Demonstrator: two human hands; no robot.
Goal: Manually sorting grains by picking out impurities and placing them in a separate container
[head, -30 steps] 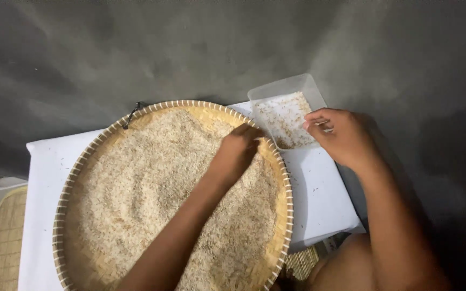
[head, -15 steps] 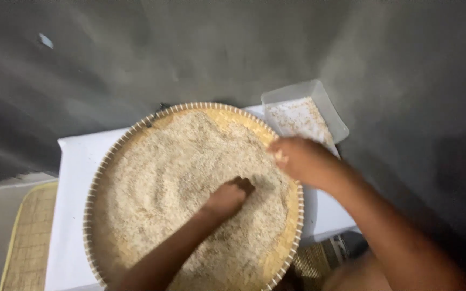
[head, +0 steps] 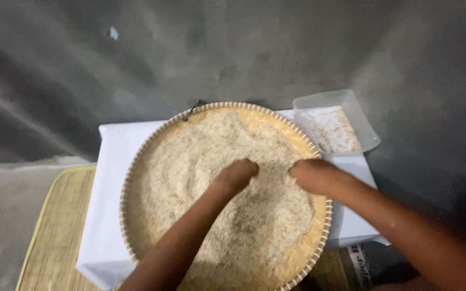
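A round woven tray (head: pixel 136 178) lies on a white cloth-covered low table (head: pixel 109 156), and pale rice grain (head: pixel 190 161) fills it. My left hand (head: pixel 237 175) rests in the grain near the tray's middle, fingers curled down into it. To its right, my right hand (head: pixel 315 177) is also on the grain near the tray's right rim, blurred by motion. Whether either hand pinches any grain cannot be told.
A clear plastic tub (head: pixel 362 116) with a thin layer of grain sits at the table's back right corner. A woven straw mat (head: pixel 55 226) lies on the floor to the left. Dark grey floor surrounds the table.
My right hand has come from the plastic tub over to the tray's grain. My left hand has slid from the tray's far right part toward its middle. The view shifted.
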